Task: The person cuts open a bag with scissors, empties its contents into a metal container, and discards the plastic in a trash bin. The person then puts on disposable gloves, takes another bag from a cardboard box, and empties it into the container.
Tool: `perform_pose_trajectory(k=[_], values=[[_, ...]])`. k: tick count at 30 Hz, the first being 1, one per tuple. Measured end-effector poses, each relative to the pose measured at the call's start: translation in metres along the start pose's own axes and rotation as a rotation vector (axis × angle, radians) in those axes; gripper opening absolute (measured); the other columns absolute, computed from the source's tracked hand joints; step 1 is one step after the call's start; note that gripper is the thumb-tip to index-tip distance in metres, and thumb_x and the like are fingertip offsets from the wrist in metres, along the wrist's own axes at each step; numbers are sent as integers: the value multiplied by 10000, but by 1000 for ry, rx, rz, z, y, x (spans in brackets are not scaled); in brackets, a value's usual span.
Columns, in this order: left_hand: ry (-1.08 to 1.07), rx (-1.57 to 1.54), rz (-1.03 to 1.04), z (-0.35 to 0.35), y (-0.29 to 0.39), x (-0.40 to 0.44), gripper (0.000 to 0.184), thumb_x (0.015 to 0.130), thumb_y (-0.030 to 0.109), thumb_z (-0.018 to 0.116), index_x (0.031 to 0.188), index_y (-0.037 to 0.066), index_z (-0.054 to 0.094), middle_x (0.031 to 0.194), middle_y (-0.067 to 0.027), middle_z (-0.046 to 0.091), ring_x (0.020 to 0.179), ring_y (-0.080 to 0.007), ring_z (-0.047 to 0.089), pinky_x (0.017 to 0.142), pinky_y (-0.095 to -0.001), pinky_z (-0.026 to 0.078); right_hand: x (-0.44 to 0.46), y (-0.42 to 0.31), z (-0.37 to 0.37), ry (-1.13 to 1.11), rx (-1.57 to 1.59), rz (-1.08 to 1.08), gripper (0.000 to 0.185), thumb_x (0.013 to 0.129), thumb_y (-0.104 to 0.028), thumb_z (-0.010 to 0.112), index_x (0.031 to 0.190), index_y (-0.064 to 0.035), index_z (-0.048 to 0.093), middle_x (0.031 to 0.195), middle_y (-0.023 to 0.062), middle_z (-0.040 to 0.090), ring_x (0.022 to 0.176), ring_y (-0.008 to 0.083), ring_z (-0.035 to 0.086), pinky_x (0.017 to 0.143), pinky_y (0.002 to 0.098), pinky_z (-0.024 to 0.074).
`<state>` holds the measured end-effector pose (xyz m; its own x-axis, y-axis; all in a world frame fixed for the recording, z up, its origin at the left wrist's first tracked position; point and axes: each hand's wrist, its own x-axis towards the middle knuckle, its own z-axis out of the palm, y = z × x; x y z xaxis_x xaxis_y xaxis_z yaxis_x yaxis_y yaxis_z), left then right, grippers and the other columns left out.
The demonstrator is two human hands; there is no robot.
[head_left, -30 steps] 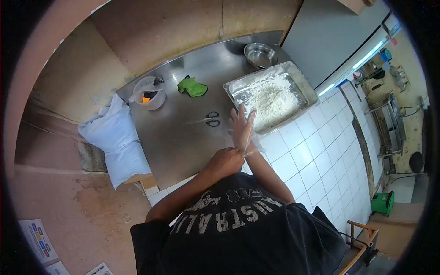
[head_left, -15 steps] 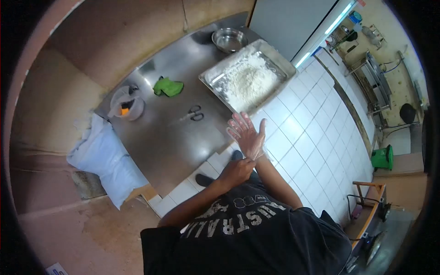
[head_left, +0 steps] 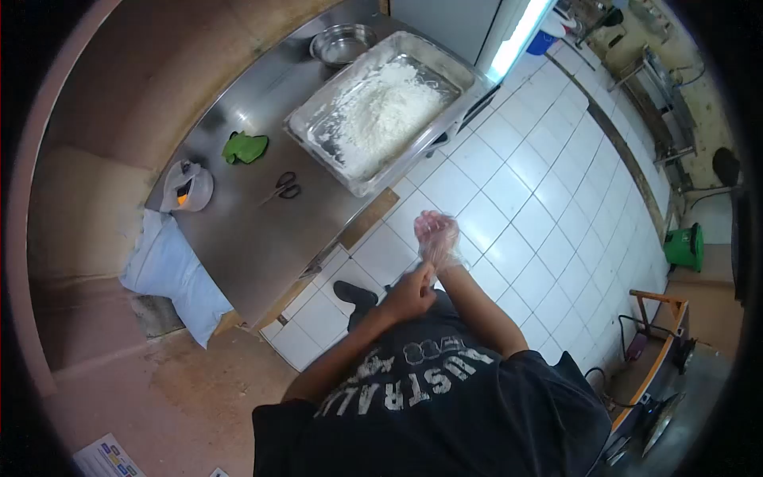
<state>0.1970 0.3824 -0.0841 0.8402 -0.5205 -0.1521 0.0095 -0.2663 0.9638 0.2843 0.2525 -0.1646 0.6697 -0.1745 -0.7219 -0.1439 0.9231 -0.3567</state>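
My left hand [head_left: 411,294] is bare and closed, its fingers pinching the cuff of a clear plastic glove [head_left: 447,253] at my right wrist. My right hand [head_left: 435,232] wears that glove, its fingers curled in, with nothing visible in them. Both hands are in front of my body, above the tiled floor. Beyond them, on a steel table [head_left: 262,246], a large metal tray [head_left: 322,163] holds a heap of white flour [head_left: 389,111]. Scissors [head_left: 286,186] lie on the table to the tray's left.
Behind the tray stands a round steel bowl [head_left: 343,46]. A green cloth-like item [head_left: 244,148] and a translucent plastic tub [head_left: 191,191] are further left. A pale sack [head_left: 171,266] rests against the table's left end. White floor tiles [head_left: 509,207] run to the right, toward a green bucket [head_left: 685,246].
The gloved right hand has gone from spread fingers to curled ones. My left hand stays at its wrist. The view has shifted, so the table and tray appear further left.
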Motion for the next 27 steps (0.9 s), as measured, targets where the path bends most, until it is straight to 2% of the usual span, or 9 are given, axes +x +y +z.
perform_pose_trajectory(k=[5,6,9,11,13,17,19,22,27], values=[[-43,79,-338,52,-76,-19,303,918,250,675,982,67,442,676,-59,427,593,-174,415,566,-352,384,116,69,-112,-121,-501,394,663,847,-622,618,1260,-116,509,1236,114,570,1081,282,554,961,498,451],[-74,145,-555,56,-100,-25,357,924,335,655,1033,55,461,767,-144,606,733,-326,637,665,-430,477,128,91,-111,-107,-465,422,663,847,-622,618,1260,-116,509,1236,114,570,1081,282,554,961,498,451],[170,-82,-691,55,-140,-44,369,952,390,626,1038,48,519,783,-181,621,760,-374,641,679,-442,485,183,150,-88,-14,-827,518,772,820,-650,630,1417,-198,442,1443,112,463,1294,344,429,1050,561,346],[208,120,-669,50,-183,-68,266,966,275,642,982,60,487,692,-48,544,573,-107,501,508,-304,439,214,178,-98,-251,-806,412,752,850,-603,618,1440,-172,438,1501,102,432,1361,346,383,1077,546,316],[252,101,-833,30,-192,-76,329,971,349,615,972,42,494,698,-141,570,630,-293,582,600,-401,471,235,188,-101,-497,-1101,296,584,935,-486,543,1409,-152,473,1471,100,468,1337,313,411,1084,478,322],[629,37,-744,-2,-232,-76,192,964,178,630,898,70,486,767,-10,469,668,-89,492,440,-255,464,282,290,-188,-51,-1207,-16,371,1025,-282,395,1351,-156,519,1336,136,567,1245,318,480,1065,389,344],[716,6,-683,-11,-247,-66,246,938,180,661,1045,53,479,926,-38,464,826,-105,492,437,-238,496,243,223,-210,-208,-732,-153,303,954,-294,661,1079,-18,653,924,43,654,757,152,575,682,321,486],[756,243,-607,-16,-264,-35,611,843,198,764,1282,-9,393,1219,-143,432,1071,-281,463,1006,-458,401,195,144,-229,-314,-933,-89,378,967,-352,642,1093,4,647,952,50,652,849,151,625,747,287,512],[1060,440,-569,29,-272,18,711,837,180,773,1323,19,280,1313,-192,322,1160,-320,447,915,-460,479,109,56,-196,-280,-922,196,490,980,-374,601,1282,4,522,1146,110,631,984,237,668,844,388,568]])
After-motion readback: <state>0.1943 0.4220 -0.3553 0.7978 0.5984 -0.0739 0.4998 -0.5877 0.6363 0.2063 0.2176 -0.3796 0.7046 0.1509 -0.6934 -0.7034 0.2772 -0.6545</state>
